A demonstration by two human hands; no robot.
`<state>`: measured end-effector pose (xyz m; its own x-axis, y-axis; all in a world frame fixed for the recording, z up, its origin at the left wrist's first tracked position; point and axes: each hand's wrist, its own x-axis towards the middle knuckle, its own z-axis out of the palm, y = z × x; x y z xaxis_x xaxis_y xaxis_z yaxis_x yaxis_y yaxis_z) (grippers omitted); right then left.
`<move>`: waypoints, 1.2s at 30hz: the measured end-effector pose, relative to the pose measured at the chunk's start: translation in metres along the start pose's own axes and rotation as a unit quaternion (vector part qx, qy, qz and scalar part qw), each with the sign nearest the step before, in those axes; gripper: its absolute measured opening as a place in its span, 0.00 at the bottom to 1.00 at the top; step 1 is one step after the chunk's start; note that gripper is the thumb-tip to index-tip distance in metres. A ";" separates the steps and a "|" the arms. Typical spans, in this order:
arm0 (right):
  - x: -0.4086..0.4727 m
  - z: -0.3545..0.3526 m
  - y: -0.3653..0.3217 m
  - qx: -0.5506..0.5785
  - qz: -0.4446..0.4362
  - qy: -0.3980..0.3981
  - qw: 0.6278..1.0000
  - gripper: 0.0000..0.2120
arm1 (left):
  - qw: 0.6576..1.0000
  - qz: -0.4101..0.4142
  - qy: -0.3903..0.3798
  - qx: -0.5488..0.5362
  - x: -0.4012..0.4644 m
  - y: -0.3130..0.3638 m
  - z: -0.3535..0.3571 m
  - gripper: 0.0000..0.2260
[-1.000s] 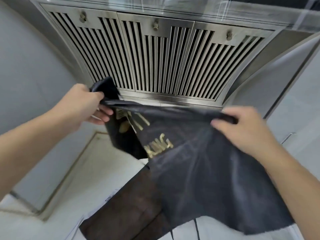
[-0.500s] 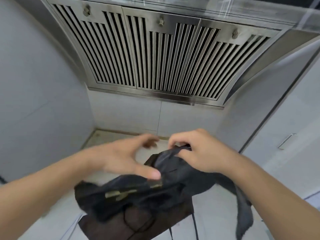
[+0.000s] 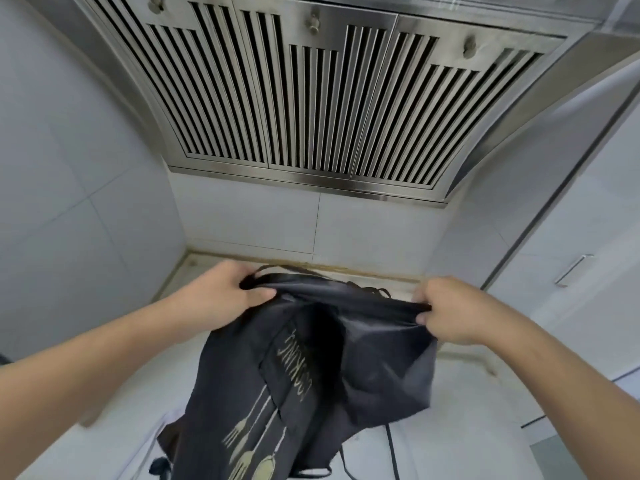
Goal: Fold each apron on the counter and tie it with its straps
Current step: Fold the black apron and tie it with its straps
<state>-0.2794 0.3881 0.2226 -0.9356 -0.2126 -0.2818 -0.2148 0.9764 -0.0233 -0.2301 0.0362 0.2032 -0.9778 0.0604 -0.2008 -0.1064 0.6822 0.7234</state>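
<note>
While we held the black apron up over the counter, its top edge ran as a bunched ridge between our two hands. Our left hand was closed around the left end of that ridge, thumb pressed on the cloth; our right hand pinched the right end, thumb under the fold and fingers curled over it. The cloth was thin and smooth with a faint sheen, and it hung in soft, uneven folds, sagging into a dark hollow at the middle. Gold print showed on the front panel: lettering turned sideways, and below it a fork and a spoon in outline. Thin black straps trailed from the lower hem onto the counter, and a loop of strap stuck up behind the ridge.

Beneath lay a pale, smooth counter, with a yellowed seam where it met the back wall. That wall and the side walls were large pale tiles with fine joints. Overhead hung a brushed steel range hood with three slatted filter panels, each with a small knob. At the right stood a pale cabinet door with a metal bar handle.
</note>
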 end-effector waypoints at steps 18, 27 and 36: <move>-0.032 -0.112 0.065 0.233 -0.080 0.547 0.800 0.19 | 0.876 0.299 0.372 -0.067 -0.012 0.074 -0.127 0.08; -0.066 0.029 0.059 0.157 -0.143 -0.146 0.966 0.12 | 0.967 0.105 -0.196 0.121 -0.042 -0.055 -0.022 0.20; -0.035 0.215 0.043 0.090 -0.061 -0.273 0.956 0.07 | 0.964 -0.066 -0.238 0.095 -0.030 -0.202 0.096 0.19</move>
<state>-0.1960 0.4453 0.0249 -0.6102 -0.3213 -0.7242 -0.2153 0.9469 -0.2387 -0.1620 -0.0333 0.0001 -0.7600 0.2608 -0.5952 -0.1447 0.8250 0.5463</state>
